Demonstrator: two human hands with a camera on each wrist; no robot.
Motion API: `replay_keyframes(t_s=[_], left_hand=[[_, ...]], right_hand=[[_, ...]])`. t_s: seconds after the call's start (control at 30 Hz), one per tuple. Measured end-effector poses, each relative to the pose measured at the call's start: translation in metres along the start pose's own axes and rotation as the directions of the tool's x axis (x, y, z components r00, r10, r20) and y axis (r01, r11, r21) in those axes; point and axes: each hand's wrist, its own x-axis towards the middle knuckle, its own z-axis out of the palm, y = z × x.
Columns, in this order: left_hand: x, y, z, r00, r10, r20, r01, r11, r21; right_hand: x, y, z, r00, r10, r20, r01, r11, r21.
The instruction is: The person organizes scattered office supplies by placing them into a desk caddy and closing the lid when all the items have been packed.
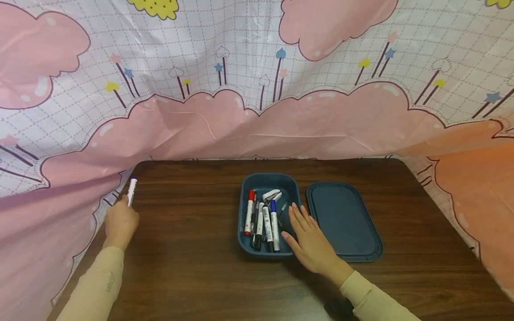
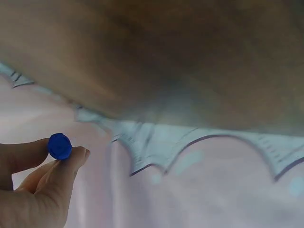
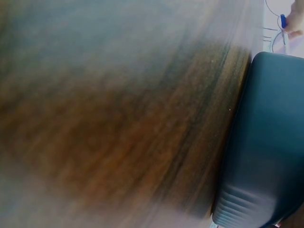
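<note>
One box (image 1: 246, 185), one lid (image 1: 343, 220) and two hands show on the dark wood surface (image 1: 188, 267). The box is dark blue, open, and sits near the middle of the surface. The lid lies flat just to its right, touching or nearly touching it.

Inside the box lie about five markers side by side: one with a red cap (image 1: 249, 212), one with a blue cap (image 1: 274, 219), and roughly three with dark caps (image 1: 259, 225). The exact count is hard to fix because they overlap. A small white item (image 1: 271, 195) lies at the far end of the box; what it is cannot be told.

One more marker (image 1: 131, 191), white-bodied, is outside the box, at the surface's far left edge. The left hand (image 1: 119, 223) grips it upright in curled fingers. The left wrist view shows its blue end (image 2: 60, 146) pinched between thumb and fingers (image 2: 71, 164).

The right hand (image 1: 311, 240) lies flat with fingers straight, holding nothing, over the box's right rim and the lid's left edge.

A pink cloud-print sheet (image 1: 257, 120) hangs behind and around the surface, covering its left and right edges. The right wrist view is badly blurred; only the box wall (image 3: 266, 142) and wood grain can be made out.
</note>
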Motion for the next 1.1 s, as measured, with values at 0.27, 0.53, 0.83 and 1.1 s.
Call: replay_keyframes(t_s=[0.27,0.53,0.83,1.1], left_hand=[[0.000,0.042,-0.022,0.994,0.092,-0.061,-0.096,0.994,-0.054],[-0.008,0.077,-0.039,0.975,0.146,-0.165,-0.172,0.972,-0.160],[-0.025,0.115,-0.053,0.937,0.226,-0.265,-0.294,0.922,-0.252],[-0.036,0.146,-0.056,0.918,0.279,-0.281,-0.357,0.889,-0.285]], right_hand=[[0.001,-0.001,0.000,1.000,0.004,0.005,-0.004,1.000,0.001],[0.001,0.000,0.000,1.000,0.007,0.007,-0.007,1.000,-0.006],[0.000,0.000,0.000,1.000,0.012,0.006,-0.012,1.000,-0.014],[0.001,0.000,0.001,1.000,0.006,-0.004,-0.006,1.000,-0.003]])
